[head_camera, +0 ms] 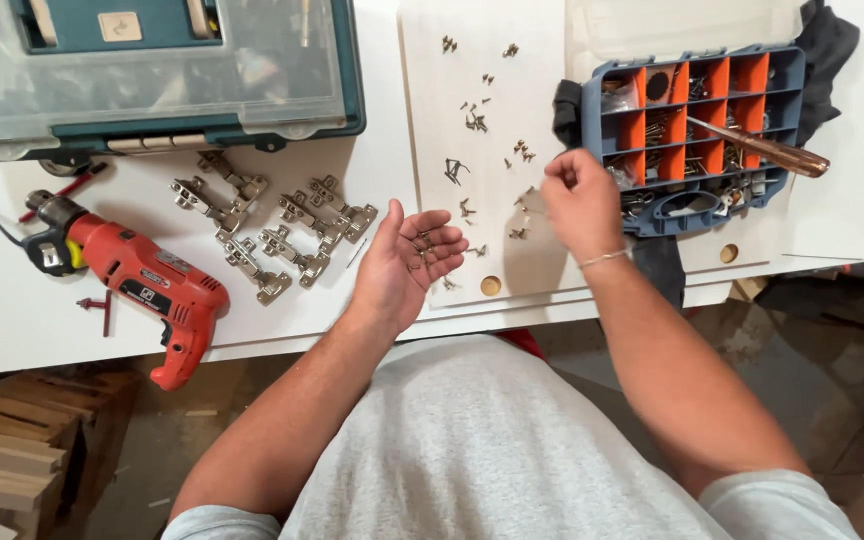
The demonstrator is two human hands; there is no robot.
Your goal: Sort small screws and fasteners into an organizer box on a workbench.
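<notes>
Here the left hand (407,262) lies palm-up, grip wide, cupping screws (422,243) above the counter (12,300); the right hand (577,200) pinches something small over loose screws beside the organizer (692,125).

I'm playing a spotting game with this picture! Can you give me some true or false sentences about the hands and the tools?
1. The left hand lies palm up with small screws in it. True.
2. The red drill is in the right hand. False: it lies on the white table, untouched.
3. Metal hinges lie between the drill and the left hand. True.
4. The blue and orange organizer is closed. False: it is open, with a screwdriver across it.
</notes>
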